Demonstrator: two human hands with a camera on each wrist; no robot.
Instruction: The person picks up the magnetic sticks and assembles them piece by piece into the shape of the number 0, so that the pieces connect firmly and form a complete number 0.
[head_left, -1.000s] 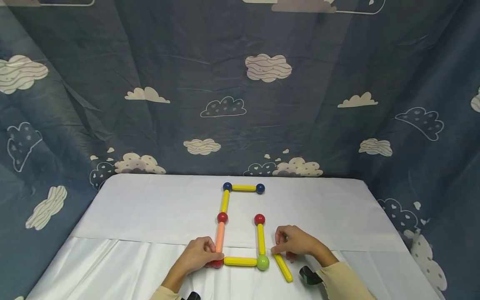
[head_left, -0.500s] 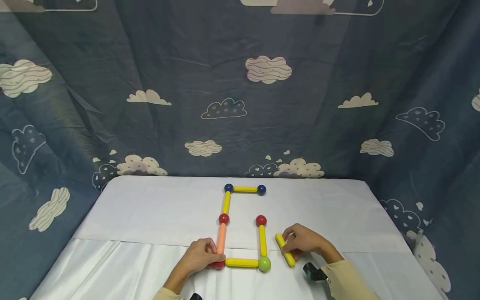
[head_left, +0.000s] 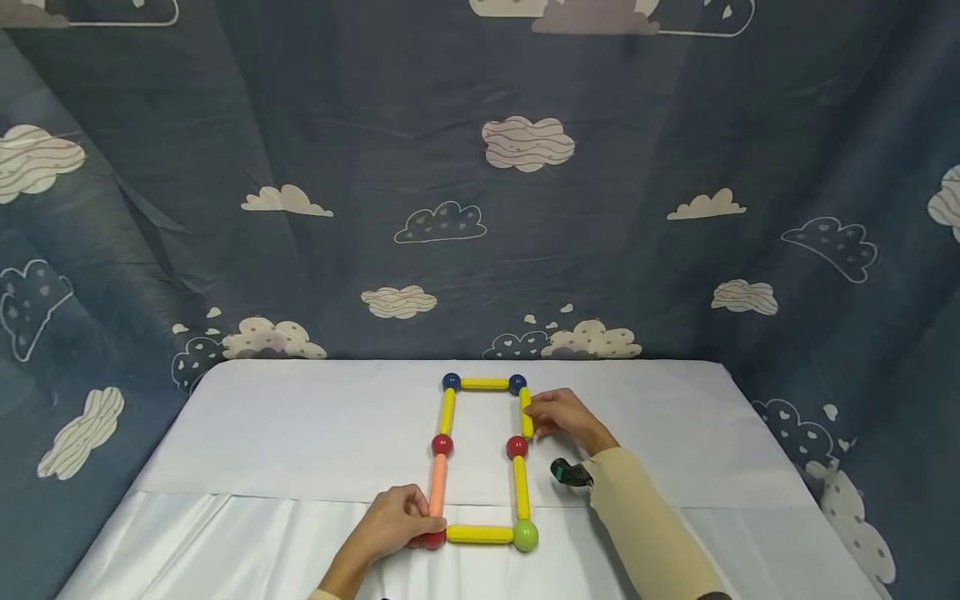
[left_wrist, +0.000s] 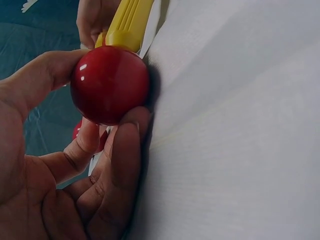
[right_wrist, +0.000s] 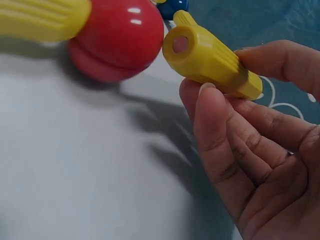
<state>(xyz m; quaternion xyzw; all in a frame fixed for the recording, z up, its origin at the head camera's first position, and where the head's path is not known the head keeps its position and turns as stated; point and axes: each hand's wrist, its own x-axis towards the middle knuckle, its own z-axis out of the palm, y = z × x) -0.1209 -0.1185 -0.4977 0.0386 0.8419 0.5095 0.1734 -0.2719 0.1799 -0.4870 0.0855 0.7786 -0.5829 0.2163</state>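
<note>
At the near left corner of a ball-and-rod outline, my left hand (head_left: 392, 525) holds a red ball (left_wrist: 110, 85) between thumb and fingers. A salmon rod (head_left: 437, 485) and a yellow rod (head_left: 480, 534) extend from that corner. On the far right side, my right hand (head_left: 570, 418) pinches another yellow rod (right_wrist: 212, 60). Its hollow-looking end is beside the right red ball (head_left: 517, 447); its far end is at the right blue ball (head_left: 517, 383). Whether either end touches is hard to tell.
A green ball (head_left: 526, 536) marks the near right corner, joined to the right red ball by a yellow rod (head_left: 521, 488). Another blue ball (head_left: 452, 382) forms the far left corner. Behind the white-covered table (head_left: 300, 433) hangs a dark cloud-print curtain (head_left: 337, 250).
My right hand has picked up the loose yellow rod and carried it away from me and left, into the gap between the blue and red balls. The left hand stays on its ball.
</note>
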